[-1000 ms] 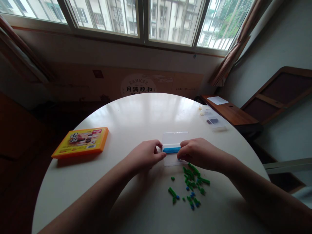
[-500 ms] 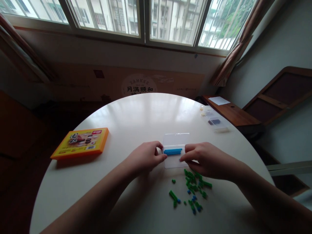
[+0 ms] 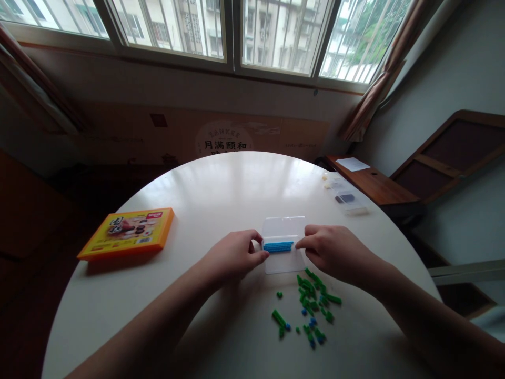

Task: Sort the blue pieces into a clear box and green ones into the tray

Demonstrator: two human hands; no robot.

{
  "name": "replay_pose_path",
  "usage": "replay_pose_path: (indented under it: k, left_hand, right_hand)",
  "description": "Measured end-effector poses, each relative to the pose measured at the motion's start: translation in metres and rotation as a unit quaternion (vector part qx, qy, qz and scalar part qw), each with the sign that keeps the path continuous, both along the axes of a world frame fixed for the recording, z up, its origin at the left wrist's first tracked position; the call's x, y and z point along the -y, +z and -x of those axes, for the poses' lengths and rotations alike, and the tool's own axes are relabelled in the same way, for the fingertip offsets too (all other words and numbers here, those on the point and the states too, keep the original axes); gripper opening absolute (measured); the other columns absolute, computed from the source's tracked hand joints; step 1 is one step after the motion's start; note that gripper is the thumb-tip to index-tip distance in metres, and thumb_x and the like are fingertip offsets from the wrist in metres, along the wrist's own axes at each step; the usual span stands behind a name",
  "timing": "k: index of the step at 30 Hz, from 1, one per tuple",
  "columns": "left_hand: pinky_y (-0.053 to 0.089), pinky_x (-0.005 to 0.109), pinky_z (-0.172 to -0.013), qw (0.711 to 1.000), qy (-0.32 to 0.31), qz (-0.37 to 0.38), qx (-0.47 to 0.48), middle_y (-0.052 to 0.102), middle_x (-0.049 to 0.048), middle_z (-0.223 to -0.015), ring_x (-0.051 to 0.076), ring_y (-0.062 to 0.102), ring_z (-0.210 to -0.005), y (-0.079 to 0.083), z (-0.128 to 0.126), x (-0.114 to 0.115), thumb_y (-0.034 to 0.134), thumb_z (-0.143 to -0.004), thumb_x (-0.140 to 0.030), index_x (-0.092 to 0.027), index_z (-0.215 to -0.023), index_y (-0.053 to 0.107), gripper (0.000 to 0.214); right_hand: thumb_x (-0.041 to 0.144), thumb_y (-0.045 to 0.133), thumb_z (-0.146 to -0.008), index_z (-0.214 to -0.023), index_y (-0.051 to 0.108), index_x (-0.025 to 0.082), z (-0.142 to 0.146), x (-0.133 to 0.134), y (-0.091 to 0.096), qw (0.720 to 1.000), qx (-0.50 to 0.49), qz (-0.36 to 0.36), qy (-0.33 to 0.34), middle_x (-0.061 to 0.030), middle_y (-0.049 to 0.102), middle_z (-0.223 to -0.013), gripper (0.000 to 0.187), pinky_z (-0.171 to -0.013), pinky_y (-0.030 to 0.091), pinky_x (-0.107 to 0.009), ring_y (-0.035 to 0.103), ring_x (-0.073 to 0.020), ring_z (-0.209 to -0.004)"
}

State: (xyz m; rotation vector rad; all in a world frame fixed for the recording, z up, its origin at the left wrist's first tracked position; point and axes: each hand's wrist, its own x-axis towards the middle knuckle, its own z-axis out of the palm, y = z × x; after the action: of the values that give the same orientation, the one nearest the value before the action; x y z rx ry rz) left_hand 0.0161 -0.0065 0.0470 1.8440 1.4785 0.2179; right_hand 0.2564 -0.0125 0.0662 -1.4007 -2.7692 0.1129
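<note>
A clear plastic case [image 3: 283, 226] lies unfolded on the white table, with a row of thin blue rods [image 3: 278, 247] inside it. My left hand [image 3: 239, 252] grips the left edge of the case between thumb and fingers, close to the rods' left end. At the other end, the fingertips of my right hand [image 3: 333, 250] come down just beside the rods, index finger foremost and the rest curled. Whether a small piece sits in those fingers is hidden. Loose green pieces [image 3: 310, 295] are scattered below the right hand, with a few blue pieces [image 3: 313, 320] among them.
A yellow and orange game box [image 3: 128, 231] lies at the left of the round white table [image 3: 205, 195]. Another clear plastic case [image 3: 349, 197] with dark contents is near the right edge. Beyond it stands a wooden desk [image 3: 382, 187] with a paper [image 3: 353, 164] on it.
My right hand has moved up and slightly right, from the case's lower half to the right end of the blue rods. My left hand keeps its grip on the case.
</note>
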Motion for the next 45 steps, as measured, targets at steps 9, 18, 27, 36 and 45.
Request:
replay_pose_path:
  k: [9, 18, 27, 36, 45]
  left_hand:
    - [0.047, 0.028, -0.057, 1.000, 0.001, 0.000, 0.001, 0.073, 0.0033, -0.089, 0.021, 0.067, -0.070, -0.001, 0.001, 0.000, 0.058, -0.077, -0.056, -0.025, -0.106, 0.065, 0.043]
    - [0.046, 0.028, -0.059, 1.000, -0.005, -0.018, -0.004, 0.073, 0.0034, -0.087, 0.021, 0.066, -0.072, -0.002, 0.001, -0.001, 0.058, -0.077, -0.055, -0.024, -0.104, 0.067, 0.042]
    - [0.047, 0.028, -0.059, 1.000, -0.001, -0.010, -0.004, 0.073, 0.0029, -0.088, 0.021, 0.067, -0.071, -0.003, 0.000, 0.000, 0.058, -0.077, -0.056, -0.025, -0.106, 0.066, 0.042]
    - [0.047, 0.029, -0.060, 1.000, -0.004, -0.012, -0.006, 0.073, 0.0021, -0.090, 0.021, 0.067, -0.072, -0.002, 0.001, 0.000, 0.058, -0.078, -0.055, -0.026, -0.105, 0.066, 0.041]
    - [0.045, 0.027, -0.059, 1.000, -0.007, -0.016, -0.010, 0.073, 0.0022, -0.088, 0.021, 0.068, -0.072, -0.003, 0.001, -0.001, 0.058, -0.078, -0.053, -0.025, -0.105, 0.065, 0.040]
  right_hand:
    - [0.018, 0.051, -0.088, -0.095, 0.077, 0.028, -0.002, -0.003, -0.006, 0.999, -0.050, 0.005, -0.020, -0.0007, 0.068, -0.091, 0.029, -0.060, 0.039, -0.024, 0.060, -0.0118, -0.069]
    - [0.017, 0.053, -0.085, -0.093, 0.078, 0.028, 0.000, -0.004, -0.011, 0.998, -0.046, 0.003, -0.037, -0.0013, 0.069, -0.090, 0.029, -0.062, 0.040, -0.024, 0.061, -0.0124, -0.071]
    - [0.019, 0.051, -0.087, -0.096, 0.077, 0.029, 0.001, -0.004, -0.012, 0.997, -0.059, 0.015, -0.042, -0.0005, 0.068, -0.092, 0.029, -0.064, 0.041, -0.025, 0.062, -0.0130, -0.073]
    - [0.018, 0.051, -0.087, -0.097, 0.077, 0.028, 0.000, -0.003, -0.011, 0.997, -0.064, 0.024, -0.039, -0.0008, 0.068, -0.092, 0.029, -0.064, 0.042, -0.025, 0.062, -0.0128, -0.073]
    - [0.018, 0.053, -0.086, -0.094, 0.077, 0.030, 0.000, -0.004, -0.012, 0.997, -0.061, 0.023, -0.044, 0.0008, 0.068, -0.091, 0.029, -0.065, 0.042, -0.025, 0.062, -0.0130, -0.073]
